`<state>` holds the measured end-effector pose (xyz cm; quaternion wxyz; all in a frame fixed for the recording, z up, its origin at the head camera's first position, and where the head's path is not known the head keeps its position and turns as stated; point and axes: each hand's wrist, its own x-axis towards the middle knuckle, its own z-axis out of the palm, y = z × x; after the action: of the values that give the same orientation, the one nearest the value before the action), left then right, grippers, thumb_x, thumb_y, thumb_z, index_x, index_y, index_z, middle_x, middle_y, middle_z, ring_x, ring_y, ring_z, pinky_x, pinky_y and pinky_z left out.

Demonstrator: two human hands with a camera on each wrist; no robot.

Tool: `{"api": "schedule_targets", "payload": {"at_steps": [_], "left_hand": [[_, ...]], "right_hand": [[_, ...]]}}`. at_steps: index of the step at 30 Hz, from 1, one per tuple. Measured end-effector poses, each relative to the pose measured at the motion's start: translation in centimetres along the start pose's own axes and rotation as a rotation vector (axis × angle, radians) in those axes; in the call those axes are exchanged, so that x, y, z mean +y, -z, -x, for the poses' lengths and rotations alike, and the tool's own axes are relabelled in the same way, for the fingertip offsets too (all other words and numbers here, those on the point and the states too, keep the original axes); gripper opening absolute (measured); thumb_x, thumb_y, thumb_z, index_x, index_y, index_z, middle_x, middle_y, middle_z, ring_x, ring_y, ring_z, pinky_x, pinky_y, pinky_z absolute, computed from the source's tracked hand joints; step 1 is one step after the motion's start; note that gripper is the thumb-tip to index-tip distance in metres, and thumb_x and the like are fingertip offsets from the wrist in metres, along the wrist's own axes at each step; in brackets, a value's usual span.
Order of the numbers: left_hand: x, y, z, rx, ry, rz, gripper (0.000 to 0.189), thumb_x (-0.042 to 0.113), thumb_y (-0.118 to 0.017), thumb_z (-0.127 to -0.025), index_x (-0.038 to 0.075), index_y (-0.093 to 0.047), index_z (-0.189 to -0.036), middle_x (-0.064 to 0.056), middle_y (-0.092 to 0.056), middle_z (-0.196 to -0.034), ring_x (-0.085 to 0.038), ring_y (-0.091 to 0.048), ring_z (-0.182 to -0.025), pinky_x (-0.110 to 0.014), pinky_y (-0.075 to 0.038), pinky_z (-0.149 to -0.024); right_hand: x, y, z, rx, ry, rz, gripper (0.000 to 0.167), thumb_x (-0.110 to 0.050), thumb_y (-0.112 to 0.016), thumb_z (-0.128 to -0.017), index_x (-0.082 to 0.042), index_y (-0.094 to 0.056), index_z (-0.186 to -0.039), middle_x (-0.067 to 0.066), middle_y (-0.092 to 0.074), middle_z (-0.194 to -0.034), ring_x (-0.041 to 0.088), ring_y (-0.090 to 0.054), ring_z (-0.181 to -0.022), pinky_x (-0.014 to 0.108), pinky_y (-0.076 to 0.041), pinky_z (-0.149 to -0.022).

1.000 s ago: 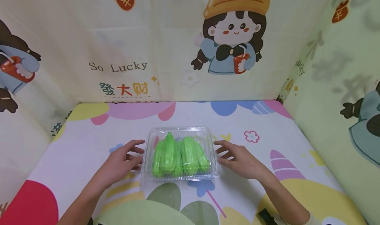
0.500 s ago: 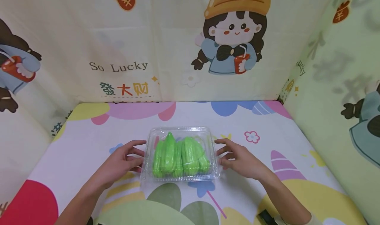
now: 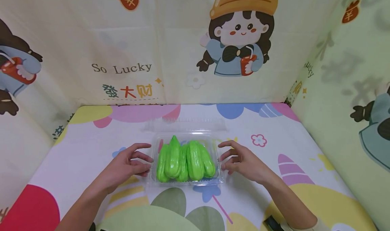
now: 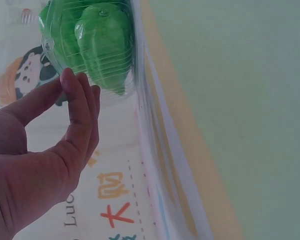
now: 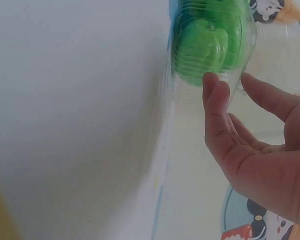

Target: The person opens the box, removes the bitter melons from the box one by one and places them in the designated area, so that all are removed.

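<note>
A clear plastic clamshell box (image 3: pixel 186 183) stands on the table between both hands. Several glossy, ridged, elongated green pieces, perhaps vegetables, (image 3: pixel 195 160) lie side by side in it; their exact kind is unclear. Its clear lid (image 3: pixel 186 124) lies tipped back behind the base. My left hand (image 3: pixel 126 163) is at the box's left side, fingers loosely bent and tips by its edge. On the right side my right hand (image 3: pixel 243 161) mirrors it. In the right wrist view its fingertips (image 5: pixel 212 82) and thumb are spread apart near a box corner. Whether they press the plastic is unclear.
A patterned cloth covers the table (image 3: pixel 100 149). Printed curtains (image 3: pixel 176 45) enclose the back and both sides. A small dark object (image 3: pixel 272 222) sits by the right sleeve at the front.
The lid was down over the green pieces in both earlier frames; now it is opened and folded back. Both hands stay almost where they were, slightly closer to the box.
</note>
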<state>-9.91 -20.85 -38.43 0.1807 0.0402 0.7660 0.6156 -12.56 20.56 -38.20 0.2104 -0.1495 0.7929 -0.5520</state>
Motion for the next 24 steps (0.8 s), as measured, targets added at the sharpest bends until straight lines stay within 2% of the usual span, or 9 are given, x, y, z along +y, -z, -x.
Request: {"api": "schedule_targets", "payload": {"at_steps": [8, 24], "left_hand": [[0.10, 0.02, -0.10, -0.003, -0.004, -0.022, 0.072, 0.008, -0.075, -0.094, 0.006, -0.039, -0.156, -0.027, -0.064, -0.125, -0.032, -0.076, -0.089, -0.036, -0.065, -0.082], [0.38, -0.05, 0.19, -0.016, 0.002, -0.019, 0.073, 0.007, -0.075, -0.094, 0.004, -0.039, -0.157, -0.026, -0.064, -0.126, -0.029, -0.076, -0.091, -0.036, -0.065, -0.082]], "right_hand": [[-0.18, -0.07, -0.03, 0.017, 0.015, 0.012, 0.057, 0.002, -0.070, -0.093, -0.004, -0.050, -0.146, 0.022, -0.070, -0.113, 0.030, -0.074, -0.091, 0.037, -0.064, -0.078], [-0.33, -0.17, 0.05, 0.026, -0.001, 0.009, 0.057, 0.005, -0.069, -0.092, -0.001, -0.051, -0.146, 0.022, -0.072, -0.112, 0.029, -0.075, -0.089, 0.035, -0.064, -0.079]]}}
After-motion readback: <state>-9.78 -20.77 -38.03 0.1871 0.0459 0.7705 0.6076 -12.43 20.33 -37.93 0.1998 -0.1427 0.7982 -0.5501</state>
